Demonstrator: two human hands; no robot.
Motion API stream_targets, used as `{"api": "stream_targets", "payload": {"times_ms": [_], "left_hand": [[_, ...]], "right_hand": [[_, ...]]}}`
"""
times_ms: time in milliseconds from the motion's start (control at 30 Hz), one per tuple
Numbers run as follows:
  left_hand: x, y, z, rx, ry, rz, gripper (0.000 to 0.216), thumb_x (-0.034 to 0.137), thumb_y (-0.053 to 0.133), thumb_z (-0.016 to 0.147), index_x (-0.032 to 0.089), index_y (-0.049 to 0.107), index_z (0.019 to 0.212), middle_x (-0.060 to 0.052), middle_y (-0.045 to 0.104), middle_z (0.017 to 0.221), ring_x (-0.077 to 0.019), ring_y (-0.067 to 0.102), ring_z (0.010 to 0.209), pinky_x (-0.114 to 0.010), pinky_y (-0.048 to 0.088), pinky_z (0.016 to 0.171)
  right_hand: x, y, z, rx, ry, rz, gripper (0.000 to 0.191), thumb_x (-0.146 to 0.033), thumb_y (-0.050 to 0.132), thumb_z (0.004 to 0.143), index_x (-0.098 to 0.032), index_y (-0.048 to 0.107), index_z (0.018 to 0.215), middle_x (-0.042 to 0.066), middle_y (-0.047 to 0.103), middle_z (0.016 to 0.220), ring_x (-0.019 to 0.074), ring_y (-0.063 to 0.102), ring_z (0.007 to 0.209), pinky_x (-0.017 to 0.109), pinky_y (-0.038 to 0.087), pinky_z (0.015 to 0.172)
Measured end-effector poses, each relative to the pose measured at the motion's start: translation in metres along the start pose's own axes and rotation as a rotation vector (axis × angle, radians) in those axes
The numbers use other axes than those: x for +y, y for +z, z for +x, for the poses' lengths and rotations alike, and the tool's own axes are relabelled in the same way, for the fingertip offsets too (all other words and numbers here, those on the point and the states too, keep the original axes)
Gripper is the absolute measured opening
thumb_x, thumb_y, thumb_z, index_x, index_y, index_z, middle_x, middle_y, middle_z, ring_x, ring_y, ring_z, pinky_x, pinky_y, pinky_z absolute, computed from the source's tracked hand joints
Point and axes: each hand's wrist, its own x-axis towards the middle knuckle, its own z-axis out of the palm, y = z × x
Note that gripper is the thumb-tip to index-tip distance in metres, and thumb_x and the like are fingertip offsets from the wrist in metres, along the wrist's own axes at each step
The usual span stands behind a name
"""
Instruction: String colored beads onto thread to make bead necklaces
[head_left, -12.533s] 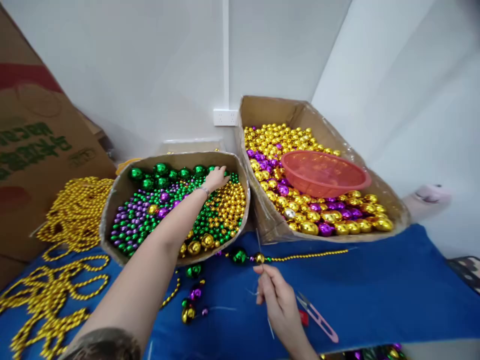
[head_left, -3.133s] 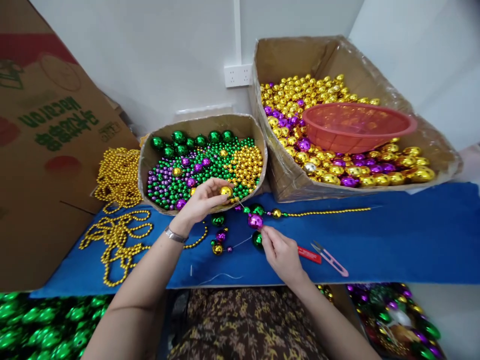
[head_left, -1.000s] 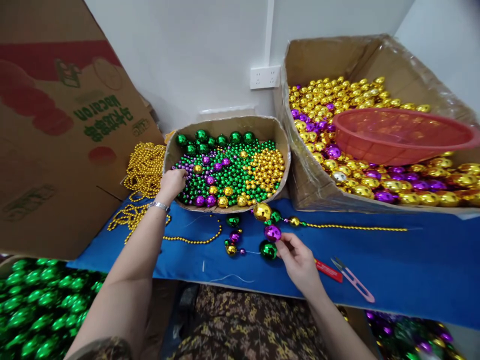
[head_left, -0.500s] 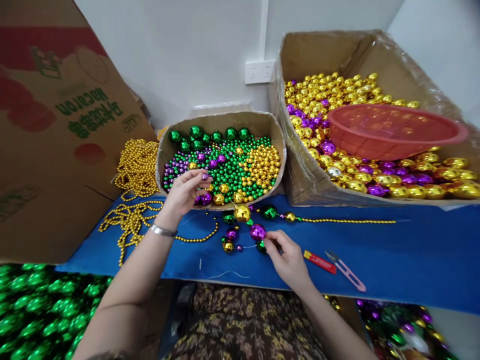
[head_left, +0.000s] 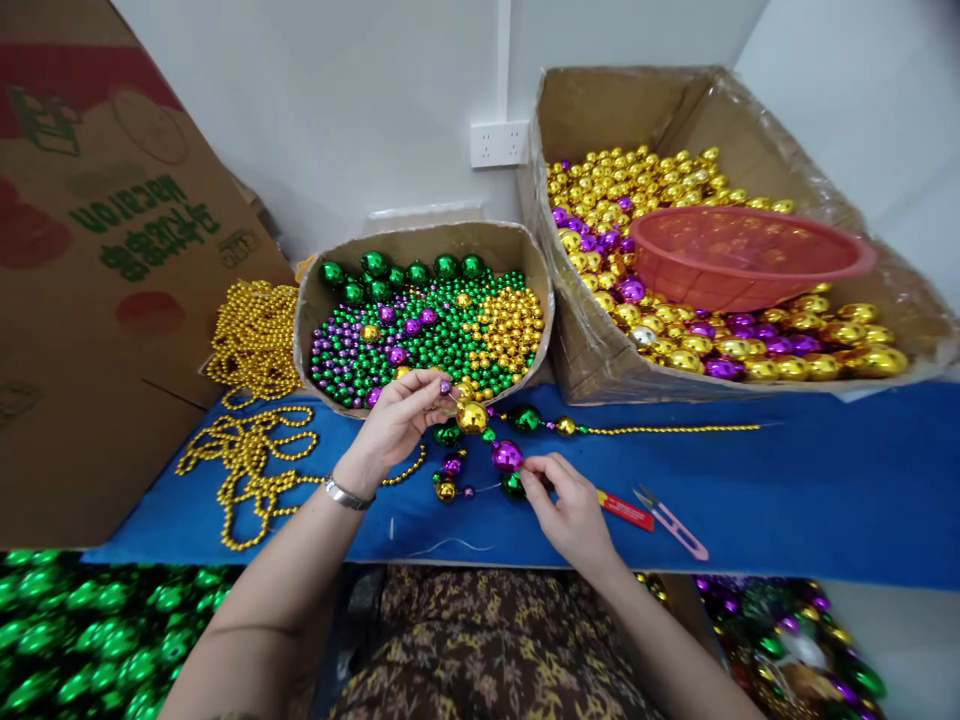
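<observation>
My left hand [head_left: 401, 420] pinches a small purple bead [head_left: 445, 387] between thumb and fingertips, close to a large gold ball [head_left: 472, 417] of a bead strand. My right hand [head_left: 571, 512] is closed at the fingertips on the large purple ball [head_left: 507, 456] of the same strand. A green ball [head_left: 513, 486] is partly hidden beside those fingers. Across the blue cloth [head_left: 810, 500] the strand loops left to a small gold ball [head_left: 445, 491] and runs right into a thin gold bead chain [head_left: 675, 429].
Behind my hands stands a cardboard box [head_left: 551, 330] of green, purple and gold beads. A larger carton [head_left: 577, 370] at right holds gold and purple balls and a red basin [head_left: 750, 260]. Pink thread snips [head_left: 682, 525], a red-yellow cutter [head_left: 626, 510] and gold chains [head_left: 255, 450] lie around.
My left hand has moved right and down from over the bead box to the strand, carrying the purple bead. The right hand stays at the purple ball. The view has shifted slightly.
</observation>
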Motion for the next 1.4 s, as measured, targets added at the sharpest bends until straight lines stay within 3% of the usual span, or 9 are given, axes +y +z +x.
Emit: {"api": "stream_targets", "payload": {"times_ms": [300,467,600,767,867,1000,1100,1200,1400], "left_hand": [[0.0,0.013,-0.004,-0.021,0.227,0.344,0.024,0.029,0.078,0.073,0.017,0.069,0.09,-0.001,0.068,0.075,-0.0088,0.062,0.063,-0.019,0.053,0.058],[-0.005,0.046,-0.009,-0.124,0.351,0.452,0.02,0.028,0.076,0.075,0.017,0.066,0.089,-0.002,0.069,0.08,-0.0105,0.064,0.071,-0.021,0.054,0.065],[-0.033,0.067,-0.008,-0.235,0.329,0.473,0.019,0.029,0.073,0.077,0.016,0.067,0.09,-0.004,0.07,0.082,-0.0121,0.065,0.073,-0.023,0.055,0.066],[-0.082,0.07,-0.001,-0.237,0.328,0.556,0.02,0.034,0.067,0.083,0.015,0.07,0.09,-0.007,0.072,0.086,-0.015,0.067,0.074,-0.026,0.055,0.067],[-0.093,0.068,0.002,-0.245,0.417,0.641,0.017,0.033,0.068,0.082,0.017,0.073,0.084,-0.009,0.072,0.093,-0.0173,0.068,0.085,-0.028,0.054,0.073],[-0.076,0.077,0.003,-0.277,0.512,0.701,0.015,0.032,0.067,0.083,0.018,0.073,0.081,-0.007,0.072,0.089,-0.0154,0.067,0.08,-0.025,0.052,0.067],[-0.052,0.092,0.003,-0.315,0.582,0.69,0.014,0.03,0.065,0.086,0.018,0.072,0.084,-0.005,0.072,0.082,-0.0135,0.065,0.075,-0.024,0.051,0.066],[-0.031,0.107,0.005,-0.353,0.623,0.666,0.012,0.028,0.065,0.086,0.018,0.072,0.084,-0.004,0.071,0.079,-0.0122,0.064,0.072,-0.023,0.05,0.065],[-0.016,0.117,0.003,-0.277,0.63,0.582,0.008,0.024,0.067,0.084,0.017,0.071,0.082,-0.002,0.07,0.075,-0.0109,0.062,0.069,-0.022,0.049,0.063]], "right_hand": [[0.002,-0.009,0.0,0.022,0.098,0.033,0.019,-0.036,0.05,0.094,-0.023,0.063,0.089,0.004,0.066,0.082,0.018,0.063,0.076,0.029,0.05,0.074],[0.029,-0.019,-0.008,0.052,0.337,0.404,0.026,-0.045,0.059,0.088,-0.022,0.059,0.1,0.003,0.066,0.086,0.0162,0.066,0.073,0.03,0.056,0.07],[0.053,-0.015,-0.022,0.115,0.466,0.542,0.033,-0.047,0.063,0.083,-0.02,0.056,0.101,0.004,0.067,0.091,0.015,0.066,0.073,0.031,0.058,0.071],[0.076,0.002,-0.038,0.067,0.532,0.486,0.025,-0.036,0.053,0.088,-0.019,0.053,0.107,0.005,0.068,0.09,0.0147,0.067,0.069,0.032,0.059,0.068],[0.078,0.0,-0.041,-0.015,0.449,0.258,0.024,-0.026,0.049,0.087,-0.02,0.055,0.11,0.006,0.07,0.094,0.0168,0.069,0.074,0.035,0.058,0.071],[0.061,-0.025,-0.031,0.068,0.272,-0.052,0.022,-0.025,0.049,0.09,-0.02,0.063,0.107,0.008,0.07,0.101,0.0205,0.068,0.088,0.037,0.055,0.083],[0.04,-0.043,-0.015,0.115,0.21,-0.033,0.028,-0.033,0.045,0.096,-0.023,0.062,0.116,0.007,0.069,0.106,0.0174,0.068,0.078,0.033,0.055,0.078],[0.023,-0.048,0.001,0.098,0.091,-0.033,0.029,-0.034,0.045,0.097,-0.025,0.062,0.119,0.007,0.068,0.113,0.0197,0.067,0.096,0.034,0.053,0.086],[0.014,-0.044,0.012,0.041,0.0,-0.045,0.024,-0.033,0.045,0.098,-0.023,0.066,0.102,0.006,0.071,0.1,0.0187,0.067,0.093,0.033,0.053,0.084]]}}
